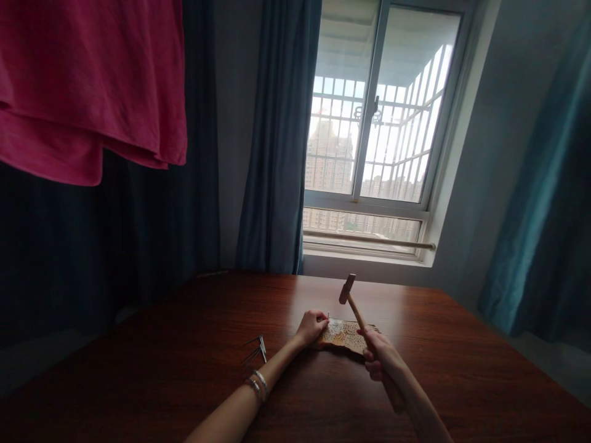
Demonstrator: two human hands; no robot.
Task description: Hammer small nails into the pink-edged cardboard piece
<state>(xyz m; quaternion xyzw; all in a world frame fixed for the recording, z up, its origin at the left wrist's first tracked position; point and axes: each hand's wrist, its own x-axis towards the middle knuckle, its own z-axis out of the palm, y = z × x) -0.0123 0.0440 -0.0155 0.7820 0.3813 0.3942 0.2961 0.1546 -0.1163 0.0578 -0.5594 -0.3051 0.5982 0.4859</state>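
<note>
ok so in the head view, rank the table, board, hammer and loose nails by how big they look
1. table, by far the largest
2. board and hammer: about alike, with the hammer longer but thinner, so not ranked
3. loose nails, smallest

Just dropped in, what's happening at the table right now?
A person is at a dark wooden table. Their right hand grips a small hammer, with its head raised above a wooden board that is pocked with holes. The left hand rests at the board's left end, fingers pinched on what looks like a thin nail standing upright. A few loose nails lie on the table further left, apart from the board.
</note>
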